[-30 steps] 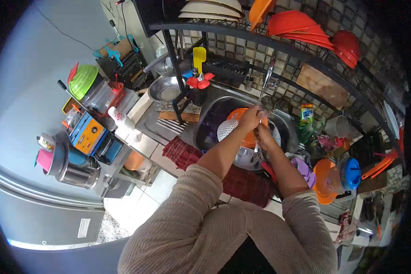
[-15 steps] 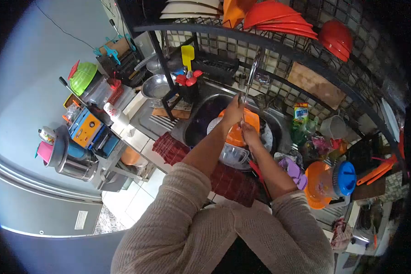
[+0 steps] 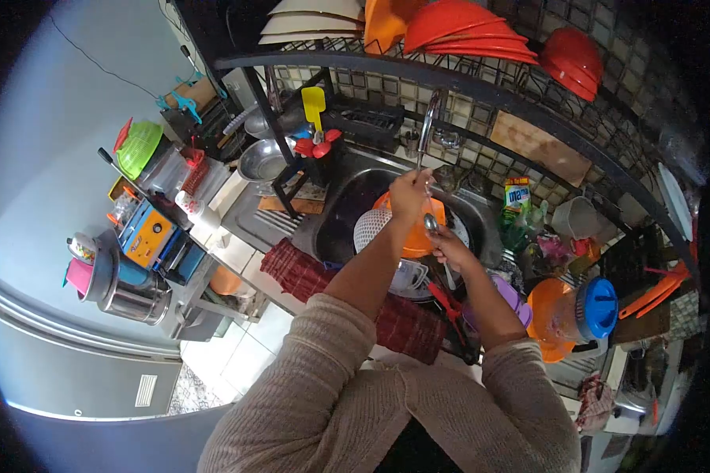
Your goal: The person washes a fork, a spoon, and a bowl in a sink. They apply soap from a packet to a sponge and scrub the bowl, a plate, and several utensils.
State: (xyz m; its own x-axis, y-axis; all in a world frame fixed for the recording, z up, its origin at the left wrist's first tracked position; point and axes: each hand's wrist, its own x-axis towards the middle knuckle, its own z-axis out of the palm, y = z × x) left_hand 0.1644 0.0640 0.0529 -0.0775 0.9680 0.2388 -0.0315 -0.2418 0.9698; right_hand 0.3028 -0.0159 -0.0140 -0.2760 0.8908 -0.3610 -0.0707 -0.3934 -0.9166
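Under the faucet (image 3: 429, 126), my left hand (image 3: 409, 194) is closed at the thin stream of water; what its fingers hold is too small to make out. Lower and to the right, my right hand (image 3: 452, 248) has its fingers closed on a metal spoon (image 3: 431, 223). Both hands are over the sink (image 3: 341, 206). An orange bowl (image 3: 415, 241) lies in it beneath my hands, beside a white perforated basket (image 3: 371, 229) and a clear container (image 3: 407, 276).
Overhead runs a black dish rack (image 3: 481, 85) bearing red bowls (image 3: 469, 33). Right of the sink are a green bottle (image 3: 514, 229), purple containers (image 3: 506, 298) and a blue-lidded jar (image 3: 597, 309). A red cloth (image 3: 406, 325) covers the front edge.
My right hand has moved down and right, away from my left hand, and the spoon now shows. My left hand has shifted slightly down and left. The view has tilted a little.
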